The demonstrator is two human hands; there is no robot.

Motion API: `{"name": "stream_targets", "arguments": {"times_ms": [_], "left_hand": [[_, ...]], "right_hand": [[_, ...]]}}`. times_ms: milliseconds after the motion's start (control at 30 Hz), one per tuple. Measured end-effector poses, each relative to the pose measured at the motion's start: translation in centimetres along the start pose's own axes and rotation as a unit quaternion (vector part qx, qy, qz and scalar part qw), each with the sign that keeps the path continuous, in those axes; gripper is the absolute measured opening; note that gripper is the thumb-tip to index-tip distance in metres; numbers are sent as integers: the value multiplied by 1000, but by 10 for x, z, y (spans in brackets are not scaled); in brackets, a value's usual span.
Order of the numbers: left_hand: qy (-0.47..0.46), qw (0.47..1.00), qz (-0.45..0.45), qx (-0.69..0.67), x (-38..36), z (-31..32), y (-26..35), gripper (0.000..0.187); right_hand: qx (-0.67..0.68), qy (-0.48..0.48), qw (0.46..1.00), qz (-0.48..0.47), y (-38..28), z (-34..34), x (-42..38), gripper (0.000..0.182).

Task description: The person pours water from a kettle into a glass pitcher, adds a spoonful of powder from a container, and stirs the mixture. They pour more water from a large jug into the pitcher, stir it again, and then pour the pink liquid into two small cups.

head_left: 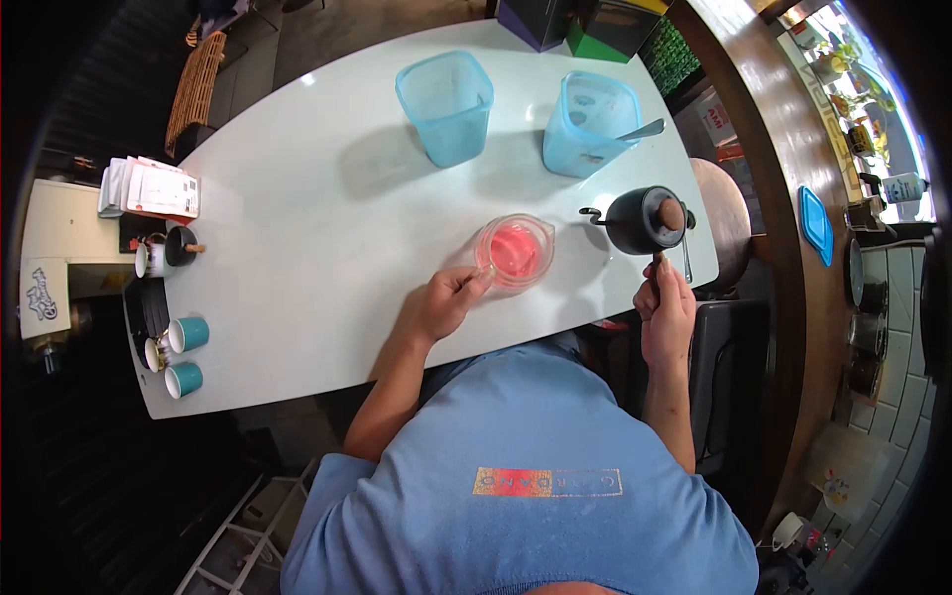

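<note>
White desk (pixel 288 258) with a rounded far edge, set up in what looks like a pretty cluttered room, dark around the sides. Far left there's a bunch of white packets (pixel 159 188) standing near the edge, and closer to the person, two teal cups (pixel 188 333) sitting near each other. Moving right, one light-blue tub (pixel 456 144) stands toward the far side. Nearer the person is the left hand (pixel 456 300), fingers closed around the handle of a clear glass jug (pixel 516 253) with pinkish-red liquid in it. Jug's around the middle of the desk, toward the near edge. Behind it and a bit right is a second light-blue tub (pixel 568 149), with a metal utensil (pixel 645 130) poking out over its rim. Then comes a black kettle (pixel 633 223) with a brown knob on the lid, thin spout pointing left toward the jug. Right hand (pixel 666 312) is gripping its handle, well apart from the left one. Can't tell if the kettle's touching the desk. Far right, a blue lid (pixel 816 226) is on a brown wooden ledge (pixel 783 169).
</note>
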State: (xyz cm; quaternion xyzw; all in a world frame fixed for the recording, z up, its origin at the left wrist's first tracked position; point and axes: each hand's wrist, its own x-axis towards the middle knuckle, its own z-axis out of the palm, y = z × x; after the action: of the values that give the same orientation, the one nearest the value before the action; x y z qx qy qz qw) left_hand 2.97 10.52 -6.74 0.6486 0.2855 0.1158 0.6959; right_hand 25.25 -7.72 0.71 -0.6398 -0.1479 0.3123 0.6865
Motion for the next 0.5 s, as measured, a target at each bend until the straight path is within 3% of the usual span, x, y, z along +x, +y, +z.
{"name": "stream_targets", "arguments": {"times_ms": [500], "left_hand": [[7,999,32,-31,-1,3,2,38]], "right_hand": [[-41,34,998,25,34,1,12,32]]}}
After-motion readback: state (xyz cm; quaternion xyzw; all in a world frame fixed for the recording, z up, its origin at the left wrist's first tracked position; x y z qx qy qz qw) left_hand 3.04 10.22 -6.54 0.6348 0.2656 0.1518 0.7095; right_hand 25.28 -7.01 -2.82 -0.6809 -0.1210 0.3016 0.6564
